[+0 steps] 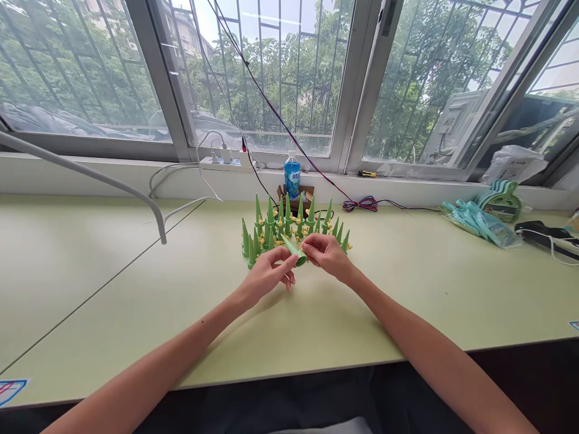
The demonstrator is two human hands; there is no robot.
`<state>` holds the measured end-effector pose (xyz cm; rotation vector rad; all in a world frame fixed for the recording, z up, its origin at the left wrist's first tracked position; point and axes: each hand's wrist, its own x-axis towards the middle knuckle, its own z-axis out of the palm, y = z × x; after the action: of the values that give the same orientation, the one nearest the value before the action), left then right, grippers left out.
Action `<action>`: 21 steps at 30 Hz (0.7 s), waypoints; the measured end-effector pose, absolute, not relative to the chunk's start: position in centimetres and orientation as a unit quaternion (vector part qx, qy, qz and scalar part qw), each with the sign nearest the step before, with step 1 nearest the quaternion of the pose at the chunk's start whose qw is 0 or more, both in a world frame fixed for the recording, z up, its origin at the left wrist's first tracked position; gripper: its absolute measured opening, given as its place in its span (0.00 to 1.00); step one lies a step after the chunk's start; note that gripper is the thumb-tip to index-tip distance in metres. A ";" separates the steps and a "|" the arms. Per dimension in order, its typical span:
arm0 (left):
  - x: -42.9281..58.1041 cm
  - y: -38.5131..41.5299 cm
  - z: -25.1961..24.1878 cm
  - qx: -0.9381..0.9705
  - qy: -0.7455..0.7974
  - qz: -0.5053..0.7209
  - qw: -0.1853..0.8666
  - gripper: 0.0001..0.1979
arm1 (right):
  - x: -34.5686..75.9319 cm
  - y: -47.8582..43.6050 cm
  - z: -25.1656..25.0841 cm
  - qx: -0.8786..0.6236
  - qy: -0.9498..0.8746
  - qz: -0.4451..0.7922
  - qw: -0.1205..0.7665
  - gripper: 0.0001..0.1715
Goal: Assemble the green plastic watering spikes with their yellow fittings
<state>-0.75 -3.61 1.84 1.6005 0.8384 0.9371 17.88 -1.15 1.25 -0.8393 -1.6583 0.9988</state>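
Note:
A green cone-shaped watering spike (pixel 298 258) is tilted over the table, its tip pointing up and left and its open wide end facing me. My left hand (pixel 272 272) grips this spike between thumb and fingers. At its right side my right hand (pixel 326 253) is closed in a pinch on a small yellow valve, which is mostly hidden by the fingertips. Just behind both hands, several more green spikes (pixel 258 211) with yellow valves stand upright, tips up, in a loose cluster.
Behind the cluster stand a blue liquid bottle (pixel 292 176) and a brown cardboard box (pixel 307 191). A coiled cable (pixel 360 204) lies near the windowsill. To the right are bagged teal items (pixel 482 223) and a black device (pixel 549 236). A white stand arm (pixel 113 184) reaches in from the left.

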 end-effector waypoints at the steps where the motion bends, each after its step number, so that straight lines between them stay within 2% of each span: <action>1: -0.8 -3.6 1.7 0.687 0.356 0.395 0.496 0.18 | 17.9 -1.1 1.2 -0.349 -0.685 0.410 0.491 0.18; 7: -0.7 -3.2 0.7 0.759 0.392 0.422 0.303 0.13 | 17.8 -1.1 1.1 -0.353 -0.683 0.419 0.484 0.18; 11: -0.8 -3.0 0.2 0.776 0.384 0.440 0.236 0.10 | 17.7 -1.2 1.4 -0.353 -0.670 0.442 0.481 0.18; 16: -0.6 -3.2 0.5 0.769 0.395 0.447 0.229 0.10 | 17.4 -1.3 1.5 -0.352 -0.653 0.453 0.495 0.18; 21: -0.4 -3.2 0.9 0.724 0.416 0.456 0.307 0.13 | 17.3 -1.3 1.4 -0.356 -0.638 0.438 0.525 0.18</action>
<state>-0.39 -3.20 0.91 1.9157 1.1006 1.2067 17.27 -1.27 1.40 -0.8510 -1.5261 1.0470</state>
